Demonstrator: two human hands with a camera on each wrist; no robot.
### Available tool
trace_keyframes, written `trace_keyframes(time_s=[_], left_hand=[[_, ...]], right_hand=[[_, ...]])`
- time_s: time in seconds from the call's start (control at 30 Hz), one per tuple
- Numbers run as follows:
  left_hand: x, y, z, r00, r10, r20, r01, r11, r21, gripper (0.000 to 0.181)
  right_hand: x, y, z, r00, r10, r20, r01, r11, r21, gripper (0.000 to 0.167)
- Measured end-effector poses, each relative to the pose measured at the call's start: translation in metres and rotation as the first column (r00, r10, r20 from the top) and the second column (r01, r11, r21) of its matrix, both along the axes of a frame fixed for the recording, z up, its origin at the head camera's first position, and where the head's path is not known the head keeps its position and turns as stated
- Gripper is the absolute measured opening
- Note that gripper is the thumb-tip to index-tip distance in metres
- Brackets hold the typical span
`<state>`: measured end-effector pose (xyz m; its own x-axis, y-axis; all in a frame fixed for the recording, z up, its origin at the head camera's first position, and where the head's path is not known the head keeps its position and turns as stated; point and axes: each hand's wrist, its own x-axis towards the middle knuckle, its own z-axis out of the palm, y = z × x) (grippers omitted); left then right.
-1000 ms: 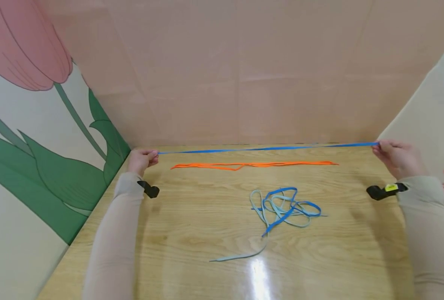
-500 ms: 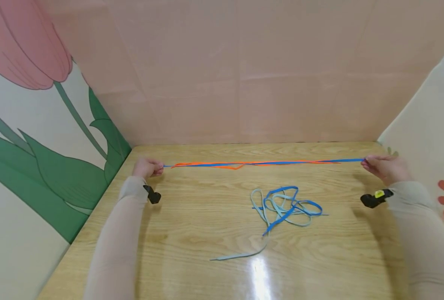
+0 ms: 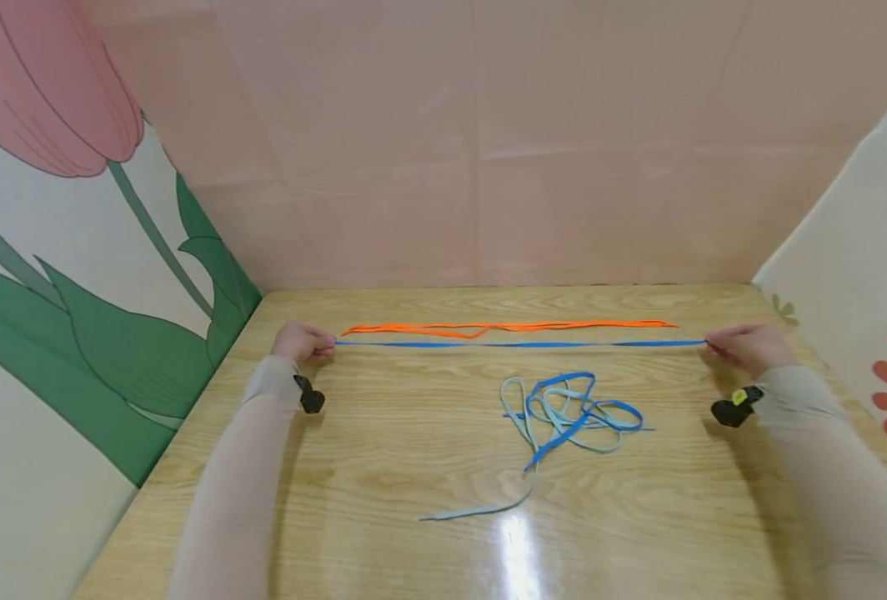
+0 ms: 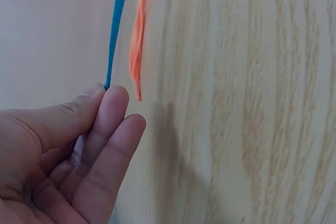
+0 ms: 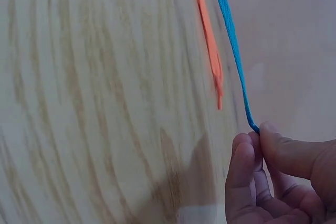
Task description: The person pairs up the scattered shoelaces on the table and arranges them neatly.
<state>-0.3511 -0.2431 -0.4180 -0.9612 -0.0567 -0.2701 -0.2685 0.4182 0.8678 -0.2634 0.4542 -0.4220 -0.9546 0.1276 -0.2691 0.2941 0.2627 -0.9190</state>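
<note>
Drawing the blue shoelace (image 3: 533, 345) toward six o'clock, from across the orange shoelaces (image 3: 563, 325) to just on their near side. Pinching one end with the fingers of the left hand (image 3: 303, 342) at nine o'clock, the other with those of the right hand (image 3: 747, 348) at three. Stretching its long axis nearly parallel to the orange pair at twelve, equally near both hands. Leaving the blue and pale-blue shoelace tangle (image 3: 563, 436) on the counter (image 3: 398, 442) toward five.

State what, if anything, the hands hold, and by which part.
A blue lace: the left hand pinches one end, the right hand the other.
</note>
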Motion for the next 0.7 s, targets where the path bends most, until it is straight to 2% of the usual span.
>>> trace_keyframes(time_s=[0.2,0.5,0.7], left_hand=[[-0.003,0.002,-0.005,1.000,0.009,0.025,-0.010,0.999,0.039,0.032],[-0.002,0.005,-0.007,1.000,-0.023,0.011,0.023,1.000,0.006,0.029],[-0.004,0.005,-0.012,0.999,-0.039,0.008,0.039,0.999,-0.019,0.026]], right_hand=[[-0.005,-0.003,-0.005,1.000,0.014,0.012,-0.015,0.998,0.060,0.033],[-0.009,-0.009,-0.009,1.000,-0.006,0.013,0.007,0.995,-0.100,0.035],[-0.012,-0.008,-0.012,1.000,0.013,0.020,-0.013,1.000,-0.026,0.035]])
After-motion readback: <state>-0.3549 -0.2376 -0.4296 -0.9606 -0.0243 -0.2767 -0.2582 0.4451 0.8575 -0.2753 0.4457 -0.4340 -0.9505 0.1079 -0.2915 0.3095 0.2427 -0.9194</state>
